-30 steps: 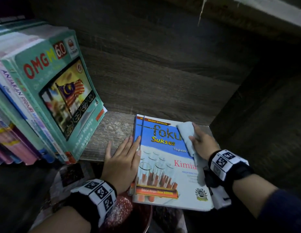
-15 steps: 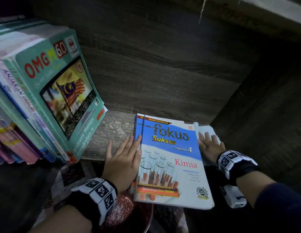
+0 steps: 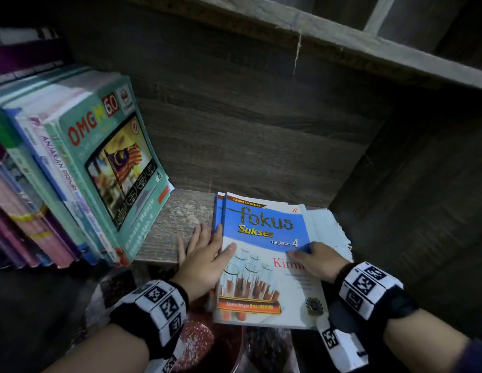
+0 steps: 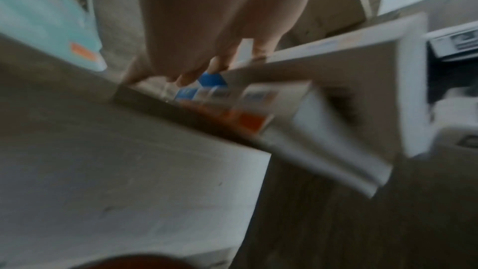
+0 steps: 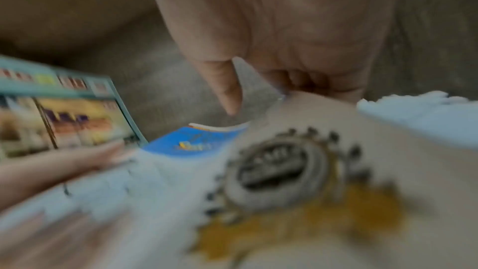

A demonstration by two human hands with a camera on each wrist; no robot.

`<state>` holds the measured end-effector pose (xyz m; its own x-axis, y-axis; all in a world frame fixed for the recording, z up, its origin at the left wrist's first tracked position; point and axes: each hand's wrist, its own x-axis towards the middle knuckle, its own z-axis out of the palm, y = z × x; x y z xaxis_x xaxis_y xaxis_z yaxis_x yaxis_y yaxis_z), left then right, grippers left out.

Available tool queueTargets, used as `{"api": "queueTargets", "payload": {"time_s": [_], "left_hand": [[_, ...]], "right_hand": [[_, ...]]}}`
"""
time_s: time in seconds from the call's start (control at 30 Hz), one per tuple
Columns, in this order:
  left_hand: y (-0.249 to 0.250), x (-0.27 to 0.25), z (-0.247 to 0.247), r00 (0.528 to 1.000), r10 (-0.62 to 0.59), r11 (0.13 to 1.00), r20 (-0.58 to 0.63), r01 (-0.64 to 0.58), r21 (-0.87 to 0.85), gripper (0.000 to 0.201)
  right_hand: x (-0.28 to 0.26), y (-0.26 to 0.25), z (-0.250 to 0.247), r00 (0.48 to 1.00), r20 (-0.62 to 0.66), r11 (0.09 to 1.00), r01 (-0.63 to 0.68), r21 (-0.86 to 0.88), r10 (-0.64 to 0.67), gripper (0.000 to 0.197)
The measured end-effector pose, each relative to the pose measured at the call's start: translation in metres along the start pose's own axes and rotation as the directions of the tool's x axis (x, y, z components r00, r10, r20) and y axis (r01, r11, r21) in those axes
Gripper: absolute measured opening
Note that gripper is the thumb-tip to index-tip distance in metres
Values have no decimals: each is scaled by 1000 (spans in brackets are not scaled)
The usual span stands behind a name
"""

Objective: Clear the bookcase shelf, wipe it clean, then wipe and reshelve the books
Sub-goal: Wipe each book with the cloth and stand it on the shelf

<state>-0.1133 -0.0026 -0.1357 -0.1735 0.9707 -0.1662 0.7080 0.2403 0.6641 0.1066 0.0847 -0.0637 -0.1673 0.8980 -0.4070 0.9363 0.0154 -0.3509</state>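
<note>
- The Fokus Sukses chemistry book (image 3: 264, 254) lies flat, cover up, at lower centre of the head view, its far end on the shelf (image 3: 177, 219) and its near end jutting past the shelf edge.
- The left hand (image 3: 204, 258) lies with straight, spread fingers at the book's left edge, thumb on the cover.
- The right hand (image 3: 316, 261) sits on the book's right side, thumb and curled fingers pinching the cover edge.
- A pale cloth (image 3: 328, 227) lies just right of the book, beyond the right hand.
- A row of upright books (image 3: 80, 168) leans at left of frame, apart from both hands.
</note>
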Motion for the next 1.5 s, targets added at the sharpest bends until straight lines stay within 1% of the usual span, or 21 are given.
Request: {"api": "queueTargets", "payload": {"time_s": [0.07,0.13,0.17,0.27,0.3,0.37,0.43,0.53,0.6,0.7,0.77,0.83,0.93,1.0,1.03,1.1,1.17,1.23,1.3,1.4,1.5], "left_hand": [[0,-2,0,996,77,973,-54,-87,-215,67],[6,-6,2,984,125,863,-127,-171,-475,70],[9,-8,3,981,106,814,-162,-179,-553,68],[12,-12,-3,977,-22,751,-211,-123,-649,68],[11,-13,-9,972,-20,730,-233,-145,-668,69],[10,-14,-24,947,32,686,-320,-254,-682,70],[13,-22,-41,882,105,698,-459,-394,-598,73],[19,-42,-67,729,218,750,-649,-550,-366,74],[19,-55,-82,623,256,777,-739,-588,-226,73],[10,-65,-103,505,309,832,-806,-555,-28,75],[-4,-68,-113,440,347,884,-828,-447,133,75],[-19,-71,-116,405,405,907,-820,-290,305,73],[-37,-73,-116,380,411,899,-829,-21,436,71],[-54,-72,-118,361,453,840,-815,134,526,84],[-64,-70,-118,373,477,798,-796,195,570,92],[-81,-68,-117,439,482,733,-758,273,624,102],[-88,-66,-117,478,463,717,-746,294,633,104],[-90,-65,-117,487,478,717,-731,265,645,101],[-92,-65,-117,485,495,725,-721,226,650,97],[-97,-60,-114,472,505,721,-723,230,654,95],[-98,-56,-113,450,514,715,-730,246,655,95]], "right_hand": [[5,-3,-1,996,-75,989,57,139,-47,24],[8,-9,-2,985,-123,943,150,298,-118,8],[10,-11,-2,980,-136,917,183,355,-143,7],[10,-21,0,970,-160,833,240,499,-184,29],[8,-24,1,965,-169,785,263,562,-202,32],[7,-35,-3,956,-184,676,293,676,-229,39],[12,-50,-10,941,-218,600,333,727,-258,45],[23,-89,-21,902,-272,525,419,741,-335,53],[33,-123,-25,870,-309,452,470,759,-385,57],[50,-179,-21,858,-330,336,468,817,-394,61],[61,-211,-11,851,-313,262,445,856,-421,65],[70,-237,3,853,-303,219,422,880,-426,68],[80,-264,24,844,-323,240,451,860,-429,65],[81,-274,40,807,-340,295,515,805,-483,61],[80,-277,49,796,-310,334,524,784,-521,61],[74,-277,66,770,-195,424,521,741,-607,65],[70,-275,79,738,-138,503,572,648,-661,67],[70,-269,87,753,-152,551,588,592,-640,60],[65,-263,95,793,-91,580,513,633,-602,52],[63,-260,107,791,21,596,442,670,-611,53],[71,-268,110,809,58,638,415,648,-585,56]]}}
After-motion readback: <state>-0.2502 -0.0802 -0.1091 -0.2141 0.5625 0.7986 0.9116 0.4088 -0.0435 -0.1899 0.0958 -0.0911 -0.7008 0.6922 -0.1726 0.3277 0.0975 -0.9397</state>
